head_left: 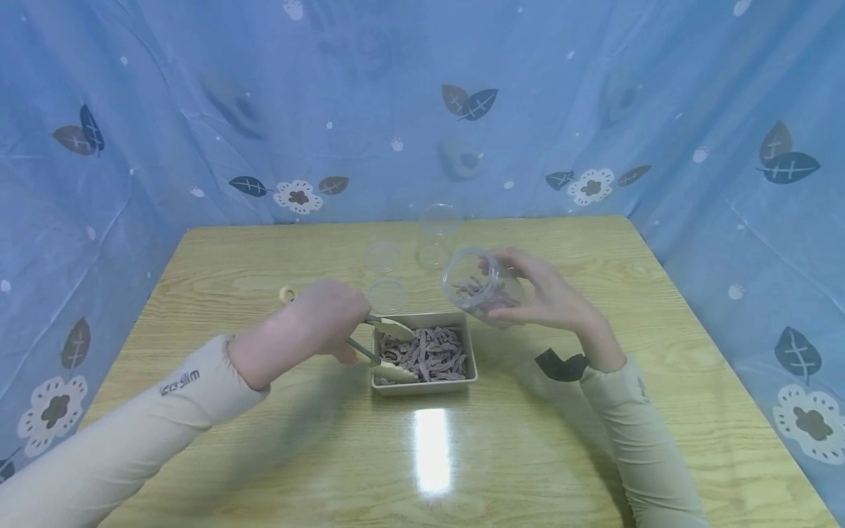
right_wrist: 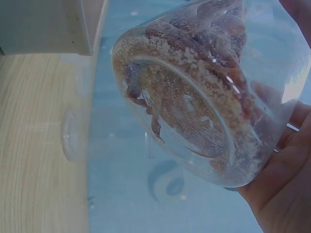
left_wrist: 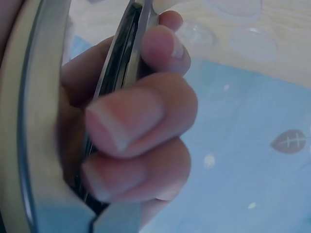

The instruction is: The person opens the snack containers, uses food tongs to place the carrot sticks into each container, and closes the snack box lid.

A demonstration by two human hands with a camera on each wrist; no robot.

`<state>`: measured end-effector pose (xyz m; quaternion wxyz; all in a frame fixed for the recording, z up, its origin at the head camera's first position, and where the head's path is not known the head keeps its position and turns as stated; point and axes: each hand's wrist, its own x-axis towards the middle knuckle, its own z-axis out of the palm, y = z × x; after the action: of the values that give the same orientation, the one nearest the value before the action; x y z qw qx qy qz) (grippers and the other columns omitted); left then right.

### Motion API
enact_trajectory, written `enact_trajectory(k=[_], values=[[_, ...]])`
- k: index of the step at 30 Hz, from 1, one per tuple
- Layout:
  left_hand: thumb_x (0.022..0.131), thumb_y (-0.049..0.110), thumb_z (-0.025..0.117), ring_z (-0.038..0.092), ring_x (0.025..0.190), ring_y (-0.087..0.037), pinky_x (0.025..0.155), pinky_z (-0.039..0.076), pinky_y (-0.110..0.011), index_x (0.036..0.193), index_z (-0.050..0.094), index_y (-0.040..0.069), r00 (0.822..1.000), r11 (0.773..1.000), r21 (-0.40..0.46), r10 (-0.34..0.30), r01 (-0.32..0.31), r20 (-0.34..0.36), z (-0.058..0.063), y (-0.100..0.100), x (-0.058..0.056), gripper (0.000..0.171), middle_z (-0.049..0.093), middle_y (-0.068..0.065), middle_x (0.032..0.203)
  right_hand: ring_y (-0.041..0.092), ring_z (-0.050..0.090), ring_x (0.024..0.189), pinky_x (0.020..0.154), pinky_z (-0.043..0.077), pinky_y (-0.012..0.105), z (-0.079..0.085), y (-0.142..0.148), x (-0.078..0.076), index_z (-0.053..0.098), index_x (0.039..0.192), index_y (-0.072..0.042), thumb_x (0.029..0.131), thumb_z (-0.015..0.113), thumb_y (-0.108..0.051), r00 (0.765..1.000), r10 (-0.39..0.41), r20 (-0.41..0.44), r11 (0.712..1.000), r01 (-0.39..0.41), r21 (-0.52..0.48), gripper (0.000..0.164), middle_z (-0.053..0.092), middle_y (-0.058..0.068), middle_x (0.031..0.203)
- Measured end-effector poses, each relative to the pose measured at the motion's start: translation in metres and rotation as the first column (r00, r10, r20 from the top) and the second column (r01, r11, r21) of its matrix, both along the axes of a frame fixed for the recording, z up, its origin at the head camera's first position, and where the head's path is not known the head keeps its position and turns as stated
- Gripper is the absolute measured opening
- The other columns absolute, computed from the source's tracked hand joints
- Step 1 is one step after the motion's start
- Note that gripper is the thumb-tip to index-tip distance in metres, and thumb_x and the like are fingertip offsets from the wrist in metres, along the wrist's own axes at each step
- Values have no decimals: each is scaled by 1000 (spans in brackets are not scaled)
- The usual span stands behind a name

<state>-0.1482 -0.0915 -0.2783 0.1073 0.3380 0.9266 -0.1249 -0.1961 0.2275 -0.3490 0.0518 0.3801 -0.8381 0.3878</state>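
Observation:
My left hand [head_left: 326,315] grips a pair of tongs [head_left: 364,349] with pale tips; in the left wrist view its fingers [left_wrist: 131,114] curl round the metal arm. The spread tong tips reach into a rectangular tray [head_left: 422,391] heaped with greyish-purple dried strips [head_left: 432,356]. My right hand [head_left: 544,293] holds a clear plastic jar [head_left: 455,275], tilted with its mouth toward the tray. More strips [head_left: 485,293] lie inside the jar. The right wrist view shows the jar's base [right_wrist: 180,107], with strips and pale crumbs gathered there.
Behind the tray a second clear jar [head_left: 437,238] stands on the wooden table [head_left: 264,440]. Two clear round lids [head_left: 383,257] lie to its left. A small beige ring [head_left: 287,294] is beside my left hand, and a black piece [head_left: 561,365] is near my right wrist. Blue curtains surround the table.

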Motion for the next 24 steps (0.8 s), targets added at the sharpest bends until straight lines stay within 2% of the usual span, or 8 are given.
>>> enact_trajectory(k=[6, 9, 17, 24], values=[[59, 40, 83, 46, 54, -10, 52, 47, -23, 65, 57, 13, 1000, 1000, -10, -5, 5, 3, -7, 1, -2, 38, 53, 5, 61, 23, 53, 109, 94, 45, 46, -2, -1, 0, 46, 131, 0, 64, 84, -17, 1000, 16, -5, 1000, -16, -12, 79, 56, 13, 124], [60, 40, 83, 48, 54, -11, 51, 47, -23, 66, 59, 13, 999, 999, -7, -31, 31, -13, -10, 3, -2, 37, 54, 5, 61, 21, 54, 108, 93, 45, 46, -2, -1, 0, 46, 131, -1, 64, 84, -17, 1000, 23, -2, 1000, -23, -7, 78, 56, 12, 123], [62, 36, 83, 42, 50, -9, 48, 42, -19, 62, 55, 12, 993, 994, 32, -103, 105, -50, -13, 0, 1, 36, 50, 6, 57, 22, 54, 109, 93, 45, 47, 0, -2, 1, 46, 130, -1, 65, 84, -18, 1000, 22, -6, 1000, -22, -6, 77, 56, 13, 122], [67, 36, 80, 35, 49, -7, 47, 38, -18, 58, 53, 15, 983, 986, 37, -160, 164, -88, -18, -9, -1, 35, 44, 8, 52, 22, 53, 110, 94, 44, 47, 0, 0, 1, 46, 131, -4, 65, 84, -20, 1000, 8, 2, 1000, -8, 2, 77, 56, 14, 122]])
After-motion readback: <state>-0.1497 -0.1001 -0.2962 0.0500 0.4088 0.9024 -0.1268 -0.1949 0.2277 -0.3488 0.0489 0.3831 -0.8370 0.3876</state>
